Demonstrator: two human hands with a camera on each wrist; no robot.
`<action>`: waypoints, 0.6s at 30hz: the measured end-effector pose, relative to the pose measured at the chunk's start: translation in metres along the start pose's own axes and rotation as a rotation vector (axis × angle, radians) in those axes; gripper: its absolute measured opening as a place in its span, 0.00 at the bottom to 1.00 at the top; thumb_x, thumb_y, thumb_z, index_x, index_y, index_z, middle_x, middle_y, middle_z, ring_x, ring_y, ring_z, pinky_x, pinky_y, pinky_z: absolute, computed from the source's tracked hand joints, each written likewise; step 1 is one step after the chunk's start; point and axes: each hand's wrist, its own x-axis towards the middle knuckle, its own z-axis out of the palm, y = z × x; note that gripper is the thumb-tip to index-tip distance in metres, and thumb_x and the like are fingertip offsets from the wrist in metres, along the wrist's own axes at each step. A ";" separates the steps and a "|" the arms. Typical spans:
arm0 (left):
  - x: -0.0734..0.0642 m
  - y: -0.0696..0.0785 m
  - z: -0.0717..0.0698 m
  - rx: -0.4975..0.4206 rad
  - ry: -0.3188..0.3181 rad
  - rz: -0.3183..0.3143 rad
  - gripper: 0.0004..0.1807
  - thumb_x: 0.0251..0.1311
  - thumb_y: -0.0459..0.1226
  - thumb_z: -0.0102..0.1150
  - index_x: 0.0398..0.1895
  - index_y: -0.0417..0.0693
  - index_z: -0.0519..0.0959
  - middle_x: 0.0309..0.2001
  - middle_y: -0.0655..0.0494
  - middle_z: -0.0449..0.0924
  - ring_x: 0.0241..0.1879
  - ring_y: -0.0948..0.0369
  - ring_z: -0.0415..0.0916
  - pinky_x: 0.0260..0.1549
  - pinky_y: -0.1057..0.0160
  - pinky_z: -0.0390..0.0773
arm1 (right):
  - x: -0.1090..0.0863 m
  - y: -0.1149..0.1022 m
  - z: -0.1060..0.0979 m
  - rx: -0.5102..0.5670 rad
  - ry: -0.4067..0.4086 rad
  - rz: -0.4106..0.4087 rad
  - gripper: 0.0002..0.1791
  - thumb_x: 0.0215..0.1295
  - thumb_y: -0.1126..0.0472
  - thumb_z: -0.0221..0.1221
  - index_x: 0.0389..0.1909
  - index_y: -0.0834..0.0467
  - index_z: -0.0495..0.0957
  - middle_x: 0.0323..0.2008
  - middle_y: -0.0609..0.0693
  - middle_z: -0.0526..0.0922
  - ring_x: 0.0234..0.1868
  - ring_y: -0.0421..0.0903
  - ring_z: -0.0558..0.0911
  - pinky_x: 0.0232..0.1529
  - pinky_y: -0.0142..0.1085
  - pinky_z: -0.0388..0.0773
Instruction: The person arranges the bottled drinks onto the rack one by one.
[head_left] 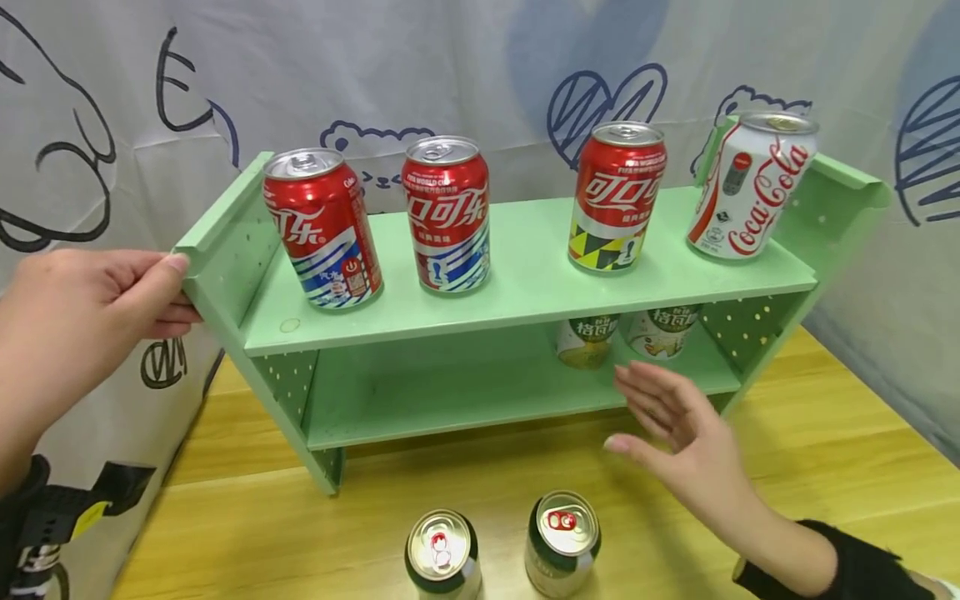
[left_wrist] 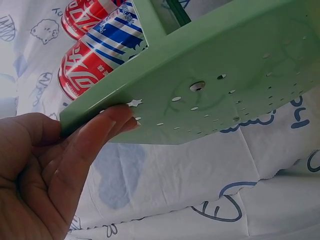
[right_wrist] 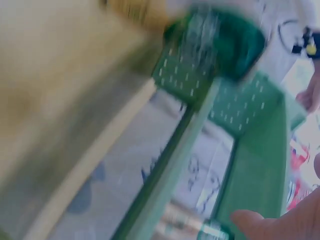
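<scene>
At the left, my left hand (head_left: 93, 312) pinches the front edge of a light green two-tier shelf (head_left: 525, 242) between thumb and fingers. The left wrist view shows those fingertips on the perforated side panel (left_wrist: 165, 107). My right hand (head_left: 693, 446) holds nothing; its fingers are loosely bent, thumb apart, in front of the lower tier. Just beyond it stand two cans with green-and-white labels, one on the left (head_left: 587, 342) and one on the right (head_left: 663, 332), partly hidden by the upper board. The right wrist view is blurred.
On the upper tier stand red Coca-Cola cans (head_left: 322, 229) (head_left: 447, 217) (head_left: 617, 198) and a white one (head_left: 752, 187). Two dark green cans (head_left: 441, 550) (head_left: 562, 542) stand on the wooden table (head_left: 262, 533) before the shelf. A patterned curtain (head_left: 465, 75) hangs behind.
</scene>
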 end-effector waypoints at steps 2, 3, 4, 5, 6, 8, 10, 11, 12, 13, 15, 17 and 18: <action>0.000 0.000 0.000 0.004 0.002 0.006 0.33 0.71 0.51 0.37 0.53 0.26 0.75 0.32 0.36 0.84 0.15 0.88 0.67 0.16 0.86 0.68 | -0.016 -0.001 0.005 -0.036 -0.049 -0.006 0.44 0.42 0.81 0.66 0.64 0.70 0.60 0.61 0.47 0.72 0.61 0.36 0.73 0.60 0.26 0.68; 0.000 0.000 0.000 0.004 0.002 0.011 0.33 0.71 0.50 0.37 0.52 0.26 0.75 0.32 0.36 0.84 0.15 0.89 0.66 0.16 0.87 0.68 | -0.025 -0.001 0.008 -0.065 -0.074 0.002 0.45 0.42 0.80 0.67 0.64 0.69 0.59 0.62 0.49 0.71 0.61 0.35 0.72 0.60 0.25 0.67; 0.000 0.000 0.000 0.008 0.006 0.015 0.32 0.71 0.50 0.37 0.52 0.26 0.75 0.31 0.36 0.84 0.15 0.89 0.66 0.16 0.87 0.67 | -0.033 -0.001 0.010 -0.094 -0.099 0.022 0.46 0.42 0.77 0.68 0.66 0.67 0.59 0.64 0.51 0.70 0.62 0.34 0.71 0.60 0.23 0.66; 0.000 0.001 0.000 0.006 0.007 0.017 0.32 0.71 0.50 0.37 0.52 0.25 0.75 0.31 0.36 0.84 0.15 0.88 0.66 0.15 0.86 0.68 | -0.040 0.000 0.012 -0.119 -0.120 0.041 0.47 0.43 0.75 0.69 0.67 0.65 0.58 0.64 0.53 0.69 0.63 0.33 0.69 0.60 0.22 0.65; 0.001 0.001 0.000 0.003 0.009 0.021 0.32 0.71 0.49 0.37 0.52 0.25 0.75 0.31 0.35 0.83 0.15 0.88 0.66 0.15 0.86 0.68 | -0.047 0.000 0.014 -0.144 -0.136 0.067 0.48 0.43 0.72 0.70 0.68 0.63 0.57 0.65 0.56 0.67 0.63 0.31 0.68 0.60 0.21 0.64; 0.001 0.001 0.000 -0.006 0.008 0.022 0.32 0.71 0.49 0.37 0.52 0.24 0.74 0.32 0.34 0.83 0.17 0.79 0.75 0.15 0.84 0.70 | -0.059 0.003 0.018 -0.166 -0.158 0.134 0.50 0.44 0.67 0.72 0.69 0.60 0.56 0.65 0.59 0.66 0.63 0.29 0.67 0.60 0.20 0.63; 0.001 0.001 0.000 -0.018 0.003 0.021 0.33 0.71 0.49 0.37 0.53 0.24 0.74 0.33 0.33 0.82 0.20 0.69 0.81 0.15 0.83 0.71 | -0.067 0.008 0.023 -0.185 -0.163 0.196 0.51 0.44 0.64 0.73 0.69 0.59 0.55 0.65 0.61 0.67 0.62 0.28 0.67 0.59 0.20 0.64; 0.002 0.001 0.001 -0.018 -0.001 0.019 0.33 0.71 0.49 0.37 0.53 0.24 0.73 0.34 0.32 0.82 0.22 0.62 0.83 0.15 0.83 0.71 | -0.071 0.011 0.025 -0.201 -0.167 0.222 0.52 0.43 0.63 0.74 0.69 0.60 0.55 0.64 0.62 0.67 0.62 0.29 0.67 0.59 0.21 0.66; 0.002 0.000 0.001 -0.017 -0.005 0.018 0.33 0.71 0.49 0.36 0.53 0.24 0.73 0.35 0.32 0.82 0.24 0.56 0.84 0.15 0.83 0.71 | -0.074 0.014 0.028 -0.214 -0.173 0.248 0.53 0.42 0.62 0.74 0.68 0.62 0.54 0.64 0.62 0.67 0.62 0.33 0.68 0.59 0.23 0.68; 0.002 0.000 0.001 -0.014 -0.009 0.017 0.33 0.71 0.50 0.36 0.54 0.24 0.73 0.35 0.33 0.82 0.27 0.50 0.85 0.15 0.84 0.70 | -0.077 0.017 0.030 -0.218 -0.184 0.282 0.54 0.42 0.61 0.75 0.68 0.63 0.53 0.64 0.63 0.67 0.63 0.37 0.69 0.59 0.26 0.69; 0.003 0.000 0.001 -0.003 -0.011 0.019 0.33 0.71 0.50 0.36 0.54 0.25 0.73 0.35 0.34 0.82 0.25 0.53 0.85 0.15 0.85 0.69 | -0.081 0.023 0.035 -0.217 -0.213 0.341 0.56 0.42 0.59 0.75 0.68 0.66 0.51 0.64 0.66 0.66 0.63 0.49 0.70 0.60 0.36 0.73; 0.003 0.000 0.002 0.009 -0.009 0.022 0.32 0.71 0.49 0.36 0.53 0.25 0.74 0.33 0.35 0.83 0.25 0.54 0.84 0.15 0.86 0.67 | -0.085 0.027 0.039 -0.210 -0.251 0.397 0.57 0.42 0.57 0.75 0.68 0.68 0.50 0.63 0.69 0.65 0.62 0.61 0.69 0.59 0.46 0.73; 0.003 0.000 0.002 0.017 -0.006 0.024 0.32 0.71 0.49 0.37 0.52 0.26 0.75 0.32 0.36 0.84 0.24 0.57 0.84 0.15 0.85 0.68 | -0.086 0.028 0.040 -0.207 -0.264 0.421 0.57 0.42 0.56 0.75 0.68 0.69 0.50 0.63 0.69 0.65 0.61 0.65 0.69 0.58 0.50 0.72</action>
